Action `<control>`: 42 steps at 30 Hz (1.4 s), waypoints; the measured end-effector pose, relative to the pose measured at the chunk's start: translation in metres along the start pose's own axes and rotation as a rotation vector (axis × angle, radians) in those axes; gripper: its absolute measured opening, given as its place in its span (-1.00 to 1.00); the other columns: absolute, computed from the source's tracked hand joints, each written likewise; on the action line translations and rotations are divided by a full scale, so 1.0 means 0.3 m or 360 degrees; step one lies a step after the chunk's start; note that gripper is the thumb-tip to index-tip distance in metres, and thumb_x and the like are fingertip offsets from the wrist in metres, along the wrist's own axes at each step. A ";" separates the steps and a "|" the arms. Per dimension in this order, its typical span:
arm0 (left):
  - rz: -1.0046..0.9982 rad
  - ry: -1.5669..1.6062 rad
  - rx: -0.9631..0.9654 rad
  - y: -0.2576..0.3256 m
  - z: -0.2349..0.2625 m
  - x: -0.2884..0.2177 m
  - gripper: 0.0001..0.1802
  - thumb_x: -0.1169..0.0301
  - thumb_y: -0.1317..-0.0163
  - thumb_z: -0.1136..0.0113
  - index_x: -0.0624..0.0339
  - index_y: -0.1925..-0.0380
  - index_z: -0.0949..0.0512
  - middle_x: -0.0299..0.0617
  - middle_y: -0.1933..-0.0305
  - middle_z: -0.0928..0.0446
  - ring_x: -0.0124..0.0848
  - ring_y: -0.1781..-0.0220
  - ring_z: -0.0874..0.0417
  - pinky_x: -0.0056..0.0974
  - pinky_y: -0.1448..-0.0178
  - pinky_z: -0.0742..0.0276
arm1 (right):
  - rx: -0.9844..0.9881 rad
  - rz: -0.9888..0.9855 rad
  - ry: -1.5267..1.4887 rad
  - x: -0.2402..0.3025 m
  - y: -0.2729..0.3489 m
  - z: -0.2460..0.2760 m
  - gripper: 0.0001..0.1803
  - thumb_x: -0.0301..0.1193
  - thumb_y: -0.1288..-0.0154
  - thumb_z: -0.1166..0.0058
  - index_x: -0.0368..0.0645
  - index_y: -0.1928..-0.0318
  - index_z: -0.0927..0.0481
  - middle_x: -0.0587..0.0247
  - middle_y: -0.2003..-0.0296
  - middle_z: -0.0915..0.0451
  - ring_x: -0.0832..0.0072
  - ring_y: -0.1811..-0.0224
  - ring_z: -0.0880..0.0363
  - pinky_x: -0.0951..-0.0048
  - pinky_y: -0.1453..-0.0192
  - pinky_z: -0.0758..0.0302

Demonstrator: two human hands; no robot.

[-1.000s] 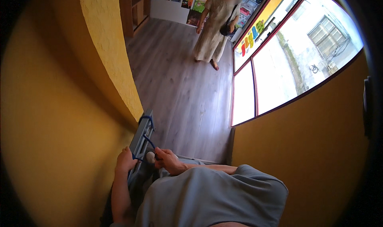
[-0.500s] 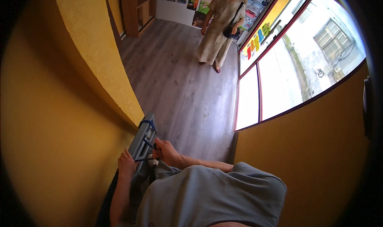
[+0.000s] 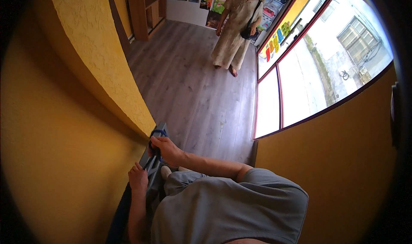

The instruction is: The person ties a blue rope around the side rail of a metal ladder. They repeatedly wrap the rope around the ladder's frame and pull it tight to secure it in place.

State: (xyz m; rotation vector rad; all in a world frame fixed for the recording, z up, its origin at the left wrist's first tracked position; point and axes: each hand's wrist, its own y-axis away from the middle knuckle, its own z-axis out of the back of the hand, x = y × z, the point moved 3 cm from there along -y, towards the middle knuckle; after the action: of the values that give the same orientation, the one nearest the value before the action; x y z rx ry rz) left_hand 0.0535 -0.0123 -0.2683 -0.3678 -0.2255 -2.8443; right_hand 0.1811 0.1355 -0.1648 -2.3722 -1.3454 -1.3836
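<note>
A long grey metal frame [image 3: 162,126], perhaps a folded ladder, leans up beside the yellow wall corner, with its lower part hidden by my body. Blue cord [image 3: 159,133] loops around its top end and runs down along it. My right hand [image 3: 169,151] is closed around the cord just under that loop, close against the frame. Lower down, my left hand [image 3: 138,177] grips the frame's left edge, fingers curled over it near the cord's lower stretch.
The yellow wall [image 3: 77,158] stands tight on my left, with its corner ahead. Another person [image 3: 238,31] stands farther off on the wood-look floor [image 3: 189,81]. A wooden shelf unit [image 3: 146,12] is at the back left; red-framed windows [image 3: 317,72] line the right.
My right hand has moved up and forward along the frame toward the top loop, drawing the cord in close. The left hand stays on the frame's edge.
</note>
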 end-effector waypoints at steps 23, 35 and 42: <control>0.0203 0.0809 0.0530 -0.110 0.030 0.049 -0.67 0.19 -0.24 0.01 0.23 0.36 -0.59 0.03 0.28 -0.59 -0.03 0.20 -0.60 0.03 0.14 -0.50 | 0.0373 0.0228 0.2818 0.402 0.145 0.320 -0.78 -0.34 -0.02 -0.23 -0.22 0.45 -0.52 0.12 0.53 -0.51 0.26 0.47 -0.48 0.27 0.36 -0.43; 0.0173 0.1052 0.0687 -0.158 0.064 0.096 -0.49 0.08 -0.32 0.14 0.32 0.33 -0.60 0.13 0.27 -0.59 0.04 0.19 -0.59 -0.02 0.06 -0.47 | -0.1007 0.2046 0.3094 1.007 0.219 0.311 -0.76 -0.19 -0.17 -0.22 0.07 0.16 -0.66 0.41 0.42 -0.69 0.64 0.43 -0.65 0.61 0.40 -0.54; 0.0082 0.1322 0.0692 -0.191 -0.032 0.130 -0.45 0.01 -0.28 0.07 0.35 0.26 -0.59 0.24 0.20 -0.56 0.07 0.13 -0.59 -0.04 0.02 -0.46 | -0.0356 0.0710 0.1838 1.163 0.231 0.734 -0.69 -0.41 -0.33 0.04 -0.19 -0.05 -0.51 0.21 0.10 -0.58 0.57 0.16 -0.51 0.63 0.12 -0.44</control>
State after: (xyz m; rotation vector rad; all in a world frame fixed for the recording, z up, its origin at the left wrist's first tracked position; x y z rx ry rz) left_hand -0.0009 0.0311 -0.2740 0.8525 -0.6110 -2.5307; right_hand 0.4488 0.4196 -0.0139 -1.2804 -0.3312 -2.1976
